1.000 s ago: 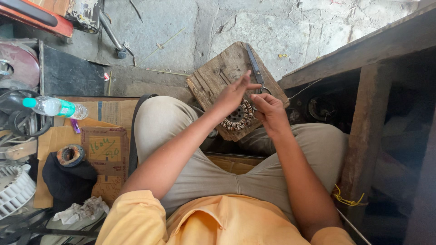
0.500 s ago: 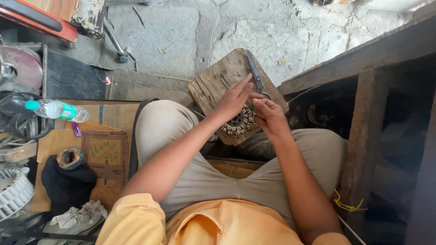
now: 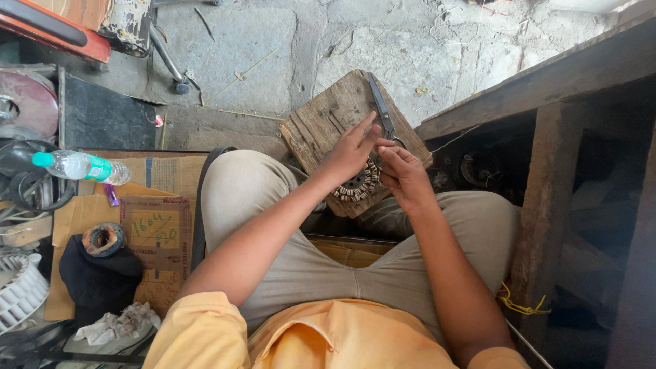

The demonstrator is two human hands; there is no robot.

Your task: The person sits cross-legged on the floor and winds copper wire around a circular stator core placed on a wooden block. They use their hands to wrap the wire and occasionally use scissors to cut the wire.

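A round metal motor stator wound with copper-coloured coils (image 3: 357,184) is rested on a worn square wooden block (image 3: 321,126), which lies on the stone floor in front of the seated person's knees. The left hand (image 3: 352,154) is laid over the stator's upper edge, its fingers spread apart and stretched out, nothing clamped in them. The right hand (image 3: 403,171) is held just beside the stator, its fingers curled together; what is pinched there cannot be told. Grey steel scissors (image 3: 381,109) are left on the block beyond the hands. To the left, a clear plastic bottle with a green cap and green label (image 3: 78,166) lies above a flattened brown cardboard box with green handwriting (image 3: 156,232).
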